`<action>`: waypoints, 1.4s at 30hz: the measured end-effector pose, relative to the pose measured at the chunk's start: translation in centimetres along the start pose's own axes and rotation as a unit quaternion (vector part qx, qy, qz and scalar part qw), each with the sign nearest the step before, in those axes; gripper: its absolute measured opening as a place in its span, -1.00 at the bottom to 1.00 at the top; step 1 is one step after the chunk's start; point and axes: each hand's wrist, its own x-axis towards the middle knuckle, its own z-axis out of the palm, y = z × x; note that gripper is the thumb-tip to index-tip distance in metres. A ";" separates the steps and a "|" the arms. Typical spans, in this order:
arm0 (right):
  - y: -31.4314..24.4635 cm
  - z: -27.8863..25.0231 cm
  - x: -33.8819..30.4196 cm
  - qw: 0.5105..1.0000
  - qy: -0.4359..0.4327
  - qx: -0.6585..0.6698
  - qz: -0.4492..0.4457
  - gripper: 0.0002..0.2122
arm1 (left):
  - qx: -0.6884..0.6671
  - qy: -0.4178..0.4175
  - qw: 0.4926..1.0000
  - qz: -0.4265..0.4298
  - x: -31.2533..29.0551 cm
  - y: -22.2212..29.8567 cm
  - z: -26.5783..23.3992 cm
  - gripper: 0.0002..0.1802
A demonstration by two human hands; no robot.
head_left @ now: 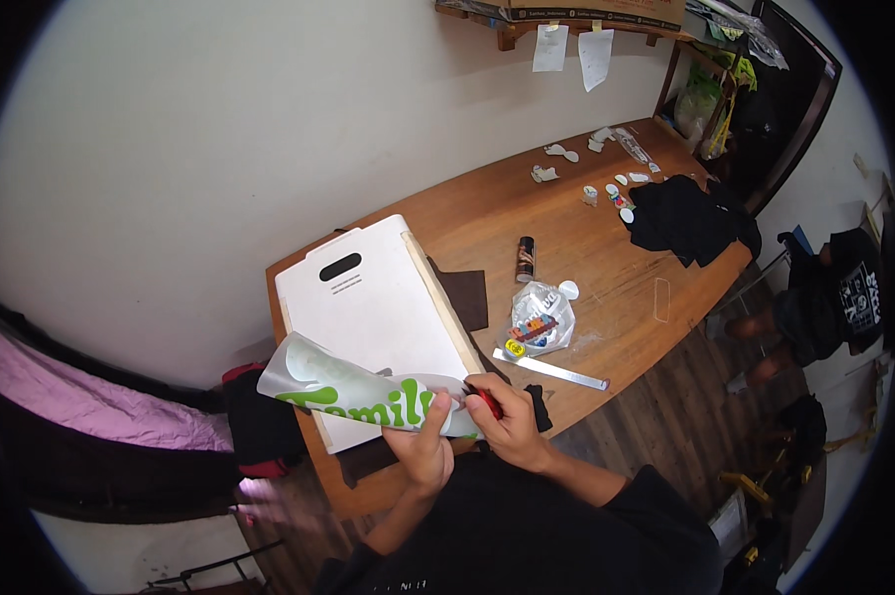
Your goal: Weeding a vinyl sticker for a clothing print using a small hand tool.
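A curled white plastic sheet with green lettering is pinched at its lower edge by my left hand, thumb on top. My right hand closes around a small red-handled tool at the sheet's right end. The tool's working end is mostly hidden, so I cannot tell its exact kind. Below the sheet, a large white flat case with a dark oval handle slot lies on the wooden table.
Right of the case are a dark spray can, a clear plastic bag, a yellow tape roll and a ruler. Farther off lie white scraps and black cloth. Another person is at the right.
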 end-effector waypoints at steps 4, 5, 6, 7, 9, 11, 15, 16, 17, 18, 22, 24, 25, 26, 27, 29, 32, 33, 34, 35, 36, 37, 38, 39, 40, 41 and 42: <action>0.1 -0.1 0.0 1.000 -0.002 0.002 0.002 -0.81 | -0.010 0.009 1.000 0.008 0.1 0.0 0.3 -0.63; 0.1 -0.1 0.0 1.000 -0.005 0.000 0.004 -0.81 | -0.007 0.011 1.000 0.011 0.1 0.0 0.3 -0.63; 0.1 -0.1 0.0 1.000 -0.005 0.000 0.004 -0.81 | -0.006 0.011 1.000 0.011 0.1 0.0 0.1 -0.63; 0.1 -0.1 0.0 1.000 -0.006 0.001 0.006 -0.81 | 0.008 -0.006 1.000 0.011 0.0 0.0 0.0 -0.59; 0.1 0.0 0.0 1.000 -0.007 0.002 0.008 -0.81 | 0.023 -0.023 0.999 0.010 0.0 0.0 -0.2 -0.56; 0.1 0.0 0.0 1.000 -0.005 0.002 0.002 -0.82 | 0.021 -0.025 0.999 0.012 0.0 -0.2 -0.4 -0.55; 0.0 0.0 0.0 1.000 -0.007 0.006 -0.001 -0.82 | 0.016 -0.038 0.999 0.013 -0.1 0.0 0.0 -0.54; -0.1 0.0 0.0 1.000 -0.003 0.009 0.001 -0.82 | 0.006 -0.009 1.000 0.009 0.0 -0.1 0.1 -0.58; -0.2 0.0 0.0 1.000 0.000 0.011 0.003 -0.83 | -0.005 0.021 1.000 0.006 0.0 -0.2 0.2 -0.62; -0.1 0.0 -0.1 1.000 0.000 0.011 0.003 -0.83 | -0.005 0.020 1.000 0.005 0.0 -0.2 0.2 -0.62; 0.2 0.1 -0.2 1.000 0.006 0.008 -0.006 -0.83 | -0.007 0.014 1.000 0.003 -0.3 -0.2 0.1 -0.61; 0.2 0.2 -0.3 1.000 0.002 0.002 -0.009 -0.82 | -0.005 0.014 1.000 0.004 -0.3 -0.1 0.1 -0.61; 0.2 0.2 -0.3 1.000 0.004 0.004 -0.010 -0.82 | -0.002 0.014 1.000 0.000 -0.3 -0.1 0.1 -0.62; 0.2 0.2 -0.3 1.000 0.005 0.006 -0.011 -0.82 | 0.001 0.013 1.000 -0.003 -0.3 -0.1 0.1 -0.62; 0.2 0.1 -0.3 1.000 0.006 0.005 -0.011 -0.82 | 0.001 0.013 1.000 -0.004 -0.3 -0.2 0.1 -0.62; 0.3 0.1 -0.3 1.000 0.005 -0.002 -0.015 -0.82 | 0.000 0.017 1.000 0.002 -0.3 -0.3 -0.1 -0.63; 0.3 0.2 0.0 0.999 0.020 -0.005 -0.042 -0.84 | -0.006 0.008 1.000 0.002 -0.3 0.1 0.3 -0.63; 0.2 0.1 -0.1 0.999 0.019 -0.005 -0.042 -0.84 | -0.006 0.008 1.000 0.002 -0.2 -0.2 -0.1 -0.63; 0.0 -0.1 -0.1 1.000 0.008 -0.007 -0.020 -0.84 | 0.014 0.000 1.000 0.006 -0.1 -0.5 -0.7 -0.61; -0.1 -0.3 -0.2 1.000 -0.004 -0.010 0.001 -0.84 | 0.035 -0.008 0.999 0.010 0.0 -0.7 -1.0 -0.59; 0.1 -0.4 -0.2 1.000 -0.005 -0.010 0.001 -0.84 | 0.035 -0.007 0.999 0.010 0.0 -0.7 -1.2 -0.59; 0.8 -0.6 -0.3 1.000 -0.003 0.019 0.011 -0.84 | 0.034 -0.015 0.999 0.000 0.0 -0.6 -1.0 -0.59; 1.5 -0.8 -0.3 0.999 0.000 0.047 0.021 -0.84 | 0.032 -0.024 0.999 -0.010 -0.1 -0.4 -0.9 -0.59; 2.3 -0.8 -0.3 0.995 0.009 0.091 0.035 -0.85 | 0.032 -0.024 0.999 -0.010 -0.1 -0.2 -0.5 -0.59; 2.6 -1.0 -0.3 0.995 0.008 0.091 0.035 -0.85 | 0.016 -0.014 1.000 -0.009 -0.1 0.1 0.0 -0.64; 2.9 -1.2 -0.3 0.994 0.008 0.103 0.043 -0.84 | 0.001 -0.004 1.000 -0.007 0.0 0.2 0.3 -0.69; 3.0 -1.4 -0.3 0.992 0.008 0.114 0.051 -0.83 | 0.001 -0.004 1.000 -0.006 0.0 0.2 0.3 -0.69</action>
